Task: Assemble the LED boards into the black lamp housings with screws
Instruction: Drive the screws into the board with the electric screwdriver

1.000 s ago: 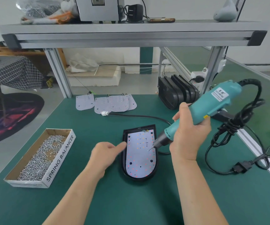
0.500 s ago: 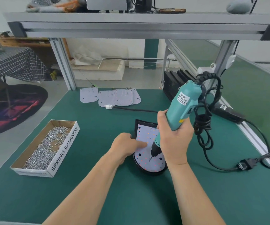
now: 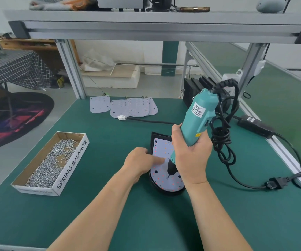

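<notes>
A black lamp housing [image 3: 157,185] lies on the green mat with a white LED board [image 3: 161,175] seated in it. My right hand [image 3: 191,156] grips a teal electric screwdriver [image 3: 198,116], held nearly upright, its bit tip down on the board near the rounded end. My left hand [image 3: 142,162] rests at the housing's left edge, its index finger stretched out and pressing on the board beside the bit. Whether a screw sits under the bit is hidden.
A cardboard box of screws [image 3: 51,163] sits at left. Spare LED boards [image 3: 124,106] lie at the back, with a white connector and cable. More black housings [image 3: 195,87] stand at back right. The screwdriver's cord [image 3: 222,142], adapter and plug trail right.
The screwdriver swung from a slanted pose at the board's right edge to nearly upright over the lower part. My left index finger moved onto the board.
</notes>
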A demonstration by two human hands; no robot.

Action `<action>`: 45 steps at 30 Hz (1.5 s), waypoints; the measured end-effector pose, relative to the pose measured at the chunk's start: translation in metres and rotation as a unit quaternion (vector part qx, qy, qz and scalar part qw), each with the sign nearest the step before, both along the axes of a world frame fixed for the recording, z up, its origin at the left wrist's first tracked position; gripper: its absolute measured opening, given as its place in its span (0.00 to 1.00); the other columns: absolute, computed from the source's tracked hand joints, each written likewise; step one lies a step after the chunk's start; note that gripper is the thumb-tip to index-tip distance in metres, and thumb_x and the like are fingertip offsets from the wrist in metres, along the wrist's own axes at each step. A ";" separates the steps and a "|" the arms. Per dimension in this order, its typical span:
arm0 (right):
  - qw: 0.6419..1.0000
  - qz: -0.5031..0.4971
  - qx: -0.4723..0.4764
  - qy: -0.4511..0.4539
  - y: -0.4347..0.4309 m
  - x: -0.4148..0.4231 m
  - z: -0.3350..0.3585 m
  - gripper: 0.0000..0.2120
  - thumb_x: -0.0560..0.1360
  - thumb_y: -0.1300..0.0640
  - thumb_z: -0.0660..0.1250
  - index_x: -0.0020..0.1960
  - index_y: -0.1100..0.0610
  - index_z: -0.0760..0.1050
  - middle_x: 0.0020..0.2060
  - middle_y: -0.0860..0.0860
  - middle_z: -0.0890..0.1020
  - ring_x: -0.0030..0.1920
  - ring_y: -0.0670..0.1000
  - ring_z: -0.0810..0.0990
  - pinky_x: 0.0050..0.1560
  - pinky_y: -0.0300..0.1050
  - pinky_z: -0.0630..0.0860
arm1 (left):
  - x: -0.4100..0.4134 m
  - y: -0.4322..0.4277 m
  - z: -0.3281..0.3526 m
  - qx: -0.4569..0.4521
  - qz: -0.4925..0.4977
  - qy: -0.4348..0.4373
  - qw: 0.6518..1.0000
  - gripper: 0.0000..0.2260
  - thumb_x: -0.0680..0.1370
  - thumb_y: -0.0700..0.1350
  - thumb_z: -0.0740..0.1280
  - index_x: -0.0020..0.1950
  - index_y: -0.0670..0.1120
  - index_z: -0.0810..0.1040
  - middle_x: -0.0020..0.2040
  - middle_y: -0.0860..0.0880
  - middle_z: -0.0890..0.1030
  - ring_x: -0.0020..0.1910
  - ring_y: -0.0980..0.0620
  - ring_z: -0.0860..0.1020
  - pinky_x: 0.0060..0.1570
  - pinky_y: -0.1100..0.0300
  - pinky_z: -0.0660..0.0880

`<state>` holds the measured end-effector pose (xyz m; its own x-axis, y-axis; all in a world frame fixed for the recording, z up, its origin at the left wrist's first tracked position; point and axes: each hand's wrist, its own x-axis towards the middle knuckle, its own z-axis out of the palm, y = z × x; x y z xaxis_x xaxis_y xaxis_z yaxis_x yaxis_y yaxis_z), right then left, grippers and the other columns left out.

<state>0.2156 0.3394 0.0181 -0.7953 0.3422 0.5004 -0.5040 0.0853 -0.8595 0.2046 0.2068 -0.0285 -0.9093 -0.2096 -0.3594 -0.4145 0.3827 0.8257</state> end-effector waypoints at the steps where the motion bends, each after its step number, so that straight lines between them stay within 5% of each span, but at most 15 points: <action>1: 1.000 0.004 0.002 -0.003 -0.001 0.000 -0.001 0.16 0.72 0.50 0.71 0.37 0.58 0.68 0.27 0.54 0.72 0.28 0.57 0.71 0.29 0.52 0.70 | 0.000 0.000 0.001 -0.001 0.000 -0.001 1.000 0.24 0.68 0.50 0.79 0.36 0.47 0.61 0.35 0.50 0.64 0.34 0.49 0.61 0.34 0.57 0.56; 6: 1.000 0.018 0.014 -0.011 -0.005 0.002 0.000 0.18 0.71 0.50 0.70 0.34 0.51 0.61 0.25 0.47 0.66 0.27 0.52 0.65 0.28 0.48 0.65 | 0.000 0.001 0.002 -0.009 0.005 0.006 1.000 0.28 0.68 0.49 0.79 0.35 0.49 0.57 0.33 0.52 0.59 0.32 0.49 0.57 0.32 0.57 0.53; 9: 1.000 0.018 0.000 -0.013 -0.002 0.004 0.001 0.16 0.72 0.51 0.71 0.34 0.54 0.65 0.25 0.45 0.68 0.27 0.49 0.67 0.30 0.45 0.67 | 0.000 0.000 0.002 -0.009 0.005 -0.010 1.000 0.23 0.68 0.50 0.79 0.35 0.46 0.64 0.35 0.49 0.65 0.33 0.49 0.62 0.33 0.57 0.58; 11: 1.000 0.021 -0.013 -0.011 0.002 0.007 0.001 0.12 0.72 0.50 0.71 0.38 0.56 0.72 0.27 0.47 0.74 0.29 0.51 0.73 0.33 0.46 0.73 | 0.001 -0.001 0.002 0.005 0.003 -0.010 1.000 0.19 0.68 0.49 0.79 0.45 0.37 0.76 0.41 0.46 0.74 0.38 0.48 0.70 0.39 0.56 0.66; 14: 0.999 0.024 -0.035 -0.001 0.007 0.016 0.004 0.07 0.72 0.49 0.71 0.40 0.51 0.76 0.31 0.51 0.79 0.33 0.59 0.80 0.38 0.54 0.79 | 0.002 -0.002 0.004 0.030 -0.003 -0.011 0.999 0.24 0.68 0.49 0.79 0.56 0.35 0.80 0.46 0.45 0.77 0.44 0.49 0.74 0.47 0.54 0.70; 18: 0.999 0.018 -0.047 0.007 0.006 0.023 0.011 0.07 0.72 0.51 0.72 0.42 0.53 0.78 0.32 0.50 0.80 0.34 0.58 0.80 0.40 0.60 0.80 | 0.004 -0.004 0.007 0.020 -0.016 -0.011 1.000 0.17 0.69 0.50 0.79 0.48 0.44 0.76 0.44 0.46 0.75 0.42 0.49 0.71 0.43 0.55 0.65; 24: 0.980 0.193 -0.020 0.031 0.019 0.021 0.036 0.06 0.72 0.57 0.70 0.39 0.58 0.77 0.30 0.53 0.77 0.32 0.52 0.76 0.39 0.41 0.75 | 0.011 -0.001 0.012 -0.003 -0.029 -0.016 0.999 0.19 0.69 0.51 0.79 0.46 0.38 0.78 0.41 0.46 0.77 0.39 0.49 0.72 0.40 0.57 0.67; 27: 0.989 0.116 -0.087 0.035 0.017 0.016 0.042 0.05 0.73 0.59 0.71 0.39 0.55 0.77 0.30 0.51 0.77 0.31 0.50 0.76 0.38 0.41 0.75 | 0.015 -0.008 0.018 -0.013 -0.013 -0.014 1.000 0.22 0.73 0.58 0.75 0.35 0.45 0.70 0.33 0.49 0.68 0.33 0.49 0.65 0.34 0.57 0.60; 29: 0.988 0.018 -0.156 0.016 0.013 0.013 0.042 0.07 0.74 0.57 0.72 0.38 0.50 0.77 0.29 0.49 0.78 0.31 0.48 0.77 0.37 0.39 0.75 | 0.016 -0.019 0.022 0.056 0.040 0.006 0.998 0.19 0.79 0.52 0.69 0.34 0.48 0.66 0.33 0.47 0.66 0.32 0.48 0.64 0.32 0.58 0.61; 33: 0.961 -0.055 -0.269 -0.037 0.019 0.005 0.043 0.10 0.74 0.48 0.73 0.44 0.51 0.73 0.29 0.46 0.80 0.33 0.45 0.78 0.36 0.36 0.75 | 0.021 -0.039 0.031 0.261 0.138 0.063 0.953 0.15 0.79 0.24 0.55 0.45 0.35 0.79 0.39 0.41 0.78 0.34 0.51 0.79 0.31 0.66 0.77; 38: 0.954 -0.037 -0.292 -0.054 0.017 0.002 0.047 0.10 0.75 0.45 0.70 0.44 0.50 0.72 0.31 0.48 0.80 0.33 0.48 0.75 0.37 0.42 0.73 | 0.030 -0.036 0.043 0.411 0.142 0.097 0.895 0.07 0.82 0.31 0.62 0.47 0.32 0.79 0.38 0.40 0.84 0.34 0.51 0.85 0.35 0.68 0.79; 42: 0.953 -0.045 -0.297 -0.035 0.013 0.003 0.056 0.09 0.76 0.47 0.69 0.43 0.49 0.72 0.32 0.50 0.80 0.34 0.48 0.76 0.41 0.45 0.74 | 0.036 -0.025 0.053 0.469 0.118 0.048 0.874 0.07 0.71 0.44 0.74 0.38 0.39 0.83 0.31 0.48 0.77 0.25 0.58 0.75 0.22 0.71 0.72; 45: 0.953 -0.053 -0.298 -0.023 0.010 0.002 0.061 0.09 0.76 0.47 0.69 0.44 0.49 0.72 0.32 0.49 0.80 0.35 0.48 0.76 0.40 0.44 0.74 | 0.039 -0.017 0.055 0.494 0.113 0.031 0.862 0.06 0.67 0.42 0.75 0.37 0.38 0.85 0.31 0.47 0.79 0.25 0.57 0.77 0.23 0.71 0.73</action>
